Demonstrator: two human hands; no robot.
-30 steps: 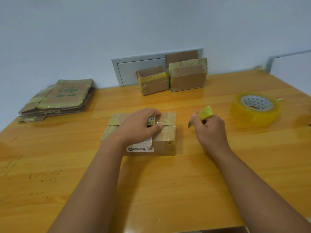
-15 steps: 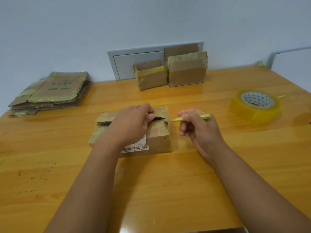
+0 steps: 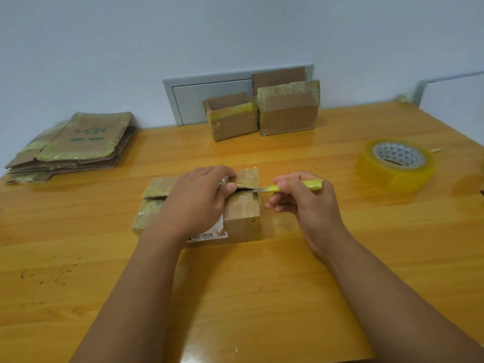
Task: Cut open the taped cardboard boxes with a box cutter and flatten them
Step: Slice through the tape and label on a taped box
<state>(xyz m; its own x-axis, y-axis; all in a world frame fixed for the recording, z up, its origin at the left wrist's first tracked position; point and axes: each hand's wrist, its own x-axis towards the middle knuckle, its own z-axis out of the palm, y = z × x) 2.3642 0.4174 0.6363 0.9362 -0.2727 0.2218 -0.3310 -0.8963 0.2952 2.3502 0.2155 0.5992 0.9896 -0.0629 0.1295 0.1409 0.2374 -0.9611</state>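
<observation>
A small taped cardboard box (image 3: 243, 218) lies in the middle of the wooden table (image 3: 262, 297), its top seam split open along the centre. My left hand (image 3: 196, 200) lies over the box top, fingers curled onto the far flap at the seam. My right hand (image 3: 301, 203) grips a yellow box cutter (image 3: 298, 185) just right of the box. The blade tip points left into the seam at the box's right edge.
A stack of flattened boxes (image 3: 73, 145) lies at the far left. Two upright boxes, one open (image 3: 231, 121) and one taped (image 3: 289, 111), stand at the back against a wall panel. A roll of clear tape (image 3: 395, 163) sits at the right.
My right hand turned the cutter from upright to level and brought its blade to the box's right end. My left hand's fingers shifted onto the far flap, and the seam has opened.
</observation>
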